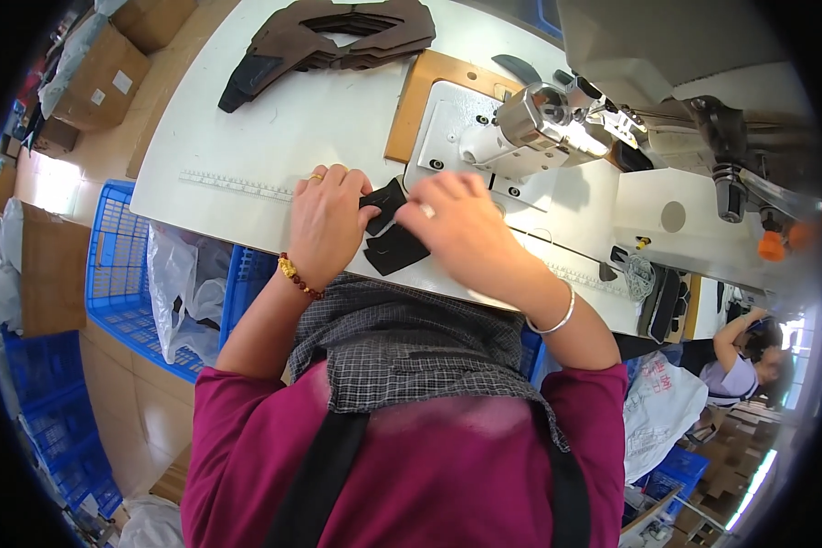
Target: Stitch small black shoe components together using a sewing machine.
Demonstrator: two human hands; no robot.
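Near the front edge of the white table, my left hand pinches a small black fabric piece between thumb and fingers. My right hand is over the right end of the same piece, smeared by motion, so its grip does not show. Another flap of black fabric lies just below, nearer to me; whether the two are joined I cannot make out. Just beyond my hands stands a sewing machine, with its metal head above a white plate set in a wooden frame.
Stacked brown cut pieces lie at the table's far side. Measuring scales run along the tabletop. Tangled thread and dark strips sit at the right. A blue basket stands left below the table. Another person works at far right.
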